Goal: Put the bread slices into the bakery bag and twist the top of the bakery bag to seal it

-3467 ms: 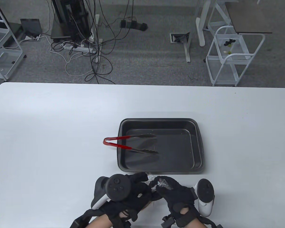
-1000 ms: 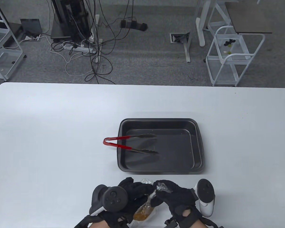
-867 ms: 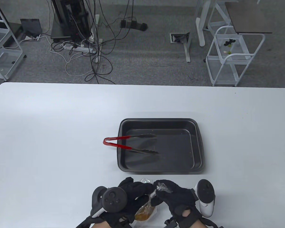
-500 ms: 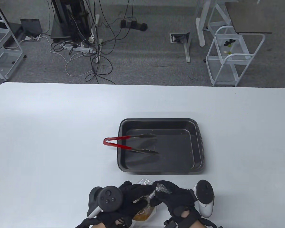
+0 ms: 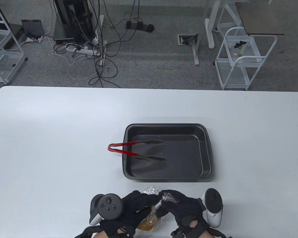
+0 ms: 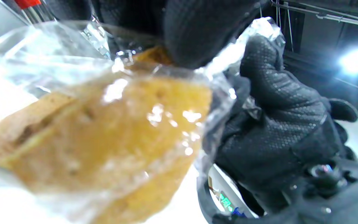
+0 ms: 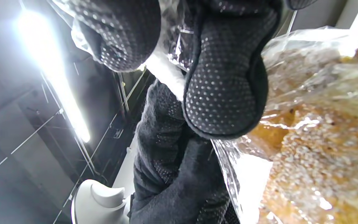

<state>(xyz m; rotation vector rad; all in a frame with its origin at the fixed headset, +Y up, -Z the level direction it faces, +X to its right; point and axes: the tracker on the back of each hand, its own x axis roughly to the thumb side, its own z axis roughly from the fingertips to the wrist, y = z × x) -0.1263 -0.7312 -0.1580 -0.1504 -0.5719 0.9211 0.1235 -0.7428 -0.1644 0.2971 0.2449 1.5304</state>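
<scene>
**Below the tray's near rim: a bag neck pinched between two hands**

Just off the near rim of the baking tray [image 5: 168, 151], toward the person, the bakery bag [image 5: 151, 215] is held up between both gloved hands. Bread slices [image 6: 104, 137] are seen through the clear film in both wrist views, so loading is judged complete; only the twist appears to be left.

The neck of the bag is gathered into a thin, silvery rope that runs from the bread upward and toward the tray. The bag's long axis therefore lies roughly from the person toward the tray, with the bread at the end farther from the tray and a crumpled tuft of film at the nearer end.

The right hand [image 5: 182, 205] is curled round the neck, thumb and fingers clamped on the film at the point nearest the tray. The left hand [image 5: 134, 205] is set on the other side of the same neck, slightly farther from the tray; its fingers are bent in against the film close over the bread, and in the left wrist view a fingertip is seen pressed onto the plastic. Both hands touch the bag and nearly meet each other at the neck.

For the twist, the axis of rotation is judged to be this neck line. The right hand sits on it directly and seems better placed to turn, while the left steadies the loaded end.

Red-handled tongs [image 5: 134, 150] lie across the tray's left rim, untouched, well apart from both hands.
</scene>
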